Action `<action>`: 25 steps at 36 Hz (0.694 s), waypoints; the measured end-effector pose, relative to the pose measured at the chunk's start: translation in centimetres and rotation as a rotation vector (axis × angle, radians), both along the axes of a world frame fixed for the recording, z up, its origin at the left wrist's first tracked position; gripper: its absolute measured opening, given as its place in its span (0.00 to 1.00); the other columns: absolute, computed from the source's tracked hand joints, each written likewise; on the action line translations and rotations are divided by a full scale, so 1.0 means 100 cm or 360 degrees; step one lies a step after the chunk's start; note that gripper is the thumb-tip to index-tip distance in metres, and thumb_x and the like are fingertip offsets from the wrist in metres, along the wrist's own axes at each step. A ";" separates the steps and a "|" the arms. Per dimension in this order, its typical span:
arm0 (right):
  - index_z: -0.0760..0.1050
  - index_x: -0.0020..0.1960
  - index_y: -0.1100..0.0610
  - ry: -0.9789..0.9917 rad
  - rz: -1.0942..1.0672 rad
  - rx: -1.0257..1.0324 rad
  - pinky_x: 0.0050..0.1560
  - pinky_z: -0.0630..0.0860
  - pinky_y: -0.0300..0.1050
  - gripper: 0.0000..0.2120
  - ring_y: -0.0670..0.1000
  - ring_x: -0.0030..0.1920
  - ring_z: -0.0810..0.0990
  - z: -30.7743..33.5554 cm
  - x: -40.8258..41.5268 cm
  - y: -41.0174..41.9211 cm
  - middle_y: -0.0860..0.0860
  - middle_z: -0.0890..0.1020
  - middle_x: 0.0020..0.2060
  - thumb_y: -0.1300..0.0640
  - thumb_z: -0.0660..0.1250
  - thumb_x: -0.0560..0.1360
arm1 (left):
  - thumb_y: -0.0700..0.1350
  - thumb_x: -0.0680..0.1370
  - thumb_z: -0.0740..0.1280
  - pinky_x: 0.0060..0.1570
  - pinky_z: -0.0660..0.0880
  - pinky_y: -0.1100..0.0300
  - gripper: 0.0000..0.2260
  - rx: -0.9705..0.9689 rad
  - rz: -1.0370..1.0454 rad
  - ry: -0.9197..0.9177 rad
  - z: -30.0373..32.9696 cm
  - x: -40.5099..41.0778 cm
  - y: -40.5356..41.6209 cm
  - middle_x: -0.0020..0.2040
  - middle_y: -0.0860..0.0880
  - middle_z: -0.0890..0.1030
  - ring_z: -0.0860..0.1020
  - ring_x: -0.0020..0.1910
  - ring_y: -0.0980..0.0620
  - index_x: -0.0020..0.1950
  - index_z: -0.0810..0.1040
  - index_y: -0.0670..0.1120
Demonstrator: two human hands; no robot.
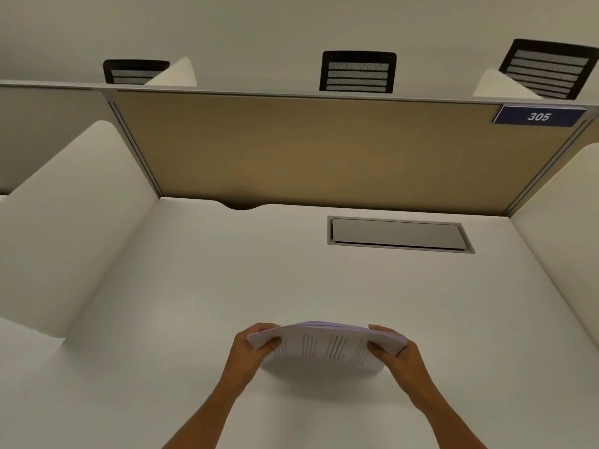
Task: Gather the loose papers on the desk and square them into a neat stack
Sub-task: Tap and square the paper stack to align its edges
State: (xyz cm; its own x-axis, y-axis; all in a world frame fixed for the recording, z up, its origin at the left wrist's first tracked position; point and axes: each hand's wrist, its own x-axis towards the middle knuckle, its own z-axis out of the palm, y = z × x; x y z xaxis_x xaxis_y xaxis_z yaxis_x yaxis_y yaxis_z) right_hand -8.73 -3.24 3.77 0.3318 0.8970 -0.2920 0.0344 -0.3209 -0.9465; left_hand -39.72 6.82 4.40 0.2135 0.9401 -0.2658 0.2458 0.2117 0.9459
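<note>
A stack of white papers (pixel 325 348) with lines of printed text stands on its long edge on the white desk (pixel 227 286), near the front middle. The stack bows upward in the middle. My left hand (pixel 251 350) grips its left end, thumb on the near face. My right hand (pixel 395 353) grips its right end the same way. No other loose sheets show on the desk.
A grey metal cable hatch (pixel 398 234) is set flush in the desk at the back right. A tan partition (pixel 308 150) with a blue "305" label (pixel 539 116) closes the back. White side dividers stand left and right. Black chair backs show beyond.
</note>
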 end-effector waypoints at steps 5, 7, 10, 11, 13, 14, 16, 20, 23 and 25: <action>0.85 0.48 0.39 -0.0059 -0.0055 0.0007 0.40 0.79 0.31 0.16 0.42 0.45 0.86 0.003 -0.005 0.001 0.44 0.88 0.44 0.61 0.72 0.76 | 0.39 0.76 0.72 0.38 0.80 0.66 0.15 0.0008 0.0065 -0.0014 -0.002 0.006 -0.003 0.44 0.55 0.88 0.84 0.41 0.61 0.45 0.86 0.61; 0.86 0.49 0.41 -0.0069 -0.0055 0.0016 0.41 0.80 0.33 0.14 0.44 0.45 0.86 0.003 -0.003 0.002 0.46 0.89 0.43 0.61 0.71 0.77 | 0.38 0.76 0.72 0.36 0.79 0.69 0.17 0.0017 0.0111 -0.0047 -0.001 0.006 -0.002 0.41 0.56 0.88 0.84 0.39 0.62 0.43 0.86 0.62; 0.86 0.51 0.44 -0.0060 -0.0050 0.0029 0.42 0.81 0.35 0.12 0.45 0.46 0.86 0.003 0.000 0.002 0.48 0.89 0.44 0.61 0.70 0.77 | 0.36 0.75 0.73 0.36 0.79 0.69 0.15 0.0056 0.0106 -0.0053 0.000 0.003 -0.001 0.41 0.53 0.88 0.84 0.39 0.59 0.44 0.87 0.57; 0.86 0.51 0.44 -0.0049 -0.0061 0.0033 0.42 0.81 0.35 0.12 0.45 0.46 0.86 0.002 0.001 0.001 0.47 0.88 0.45 0.61 0.71 0.76 | 0.36 0.75 0.73 0.37 0.79 0.68 0.13 0.0062 0.0095 -0.0051 -0.001 0.002 -0.001 0.43 0.51 0.88 0.84 0.41 0.58 0.45 0.87 0.55; 0.85 0.52 0.46 -0.0024 -0.0052 0.0022 0.44 0.80 0.33 0.13 0.44 0.49 0.85 -0.001 0.000 -0.002 0.46 0.88 0.48 0.63 0.72 0.75 | 0.36 0.74 0.74 0.42 0.80 0.67 0.13 0.0069 0.0073 -0.0034 -0.004 0.001 -0.003 0.46 0.52 0.87 0.84 0.47 0.56 0.48 0.85 0.55; 0.85 0.54 0.47 -0.0005 -0.0040 0.0004 0.45 0.80 0.33 0.13 0.43 0.51 0.85 -0.004 0.000 -0.003 0.46 0.88 0.50 0.63 0.73 0.75 | 0.36 0.74 0.74 0.44 0.80 0.66 0.13 0.0067 0.0069 -0.0019 -0.005 0.000 -0.004 0.47 0.52 0.87 0.84 0.49 0.56 0.49 0.85 0.55; 0.84 0.55 0.48 0.0025 -0.0048 -0.0047 0.45 0.81 0.35 0.13 0.44 0.52 0.85 -0.009 0.000 -0.006 0.46 0.88 0.51 0.62 0.73 0.75 | 0.36 0.75 0.73 0.45 0.79 0.66 0.14 0.0068 0.0055 0.0001 -0.009 -0.001 -0.005 0.48 0.52 0.87 0.83 0.49 0.57 0.48 0.85 0.56; 0.84 0.54 0.48 -0.0014 -0.0092 -0.0102 0.40 0.80 0.34 0.09 0.44 0.48 0.86 -0.013 0.000 -0.006 0.45 0.89 0.46 0.60 0.71 0.76 | 0.34 0.77 0.70 0.43 0.79 0.67 0.19 0.0084 0.0047 0.0032 -0.011 -0.001 -0.006 0.46 0.54 0.87 0.83 0.44 0.61 0.45 0.86 0.61; 0.84 0.52 0.48 -0.0042 -0.0117 -0.0098 0.38 0.80 0.34 0.07 0.44 0.44 0.86 -0.009 0.001 -0.005 0.46 0.89 0.42 0.58 0.71 0.77 | 0.36 0.77 0.70 0.40 0.81 0.66 0.21 0.0056 0.0105 0.0008 -0.009 0.001 -0.005 0.44 0.57 0.87 0.84 0.42 0.61 0.44 0.85 0.65; 0.84 0.50 0.47 -0.0048 -0.0133 -0.0075 0.37 0.79 0.32 0.08 0.43 0.43 0.86 -0.006 0.002 -0.004 0.46 0.88 0.42 0.58 0.71 0.77 | 0.37 0.77 0.71 0.38 0.80 0.65 0.21 0.0049 0.0149 -0.0008 -0.008 0.001 -0.003 0.43 0.58 0.87 0.84 0.42 0.61 0.43 0.85 0.67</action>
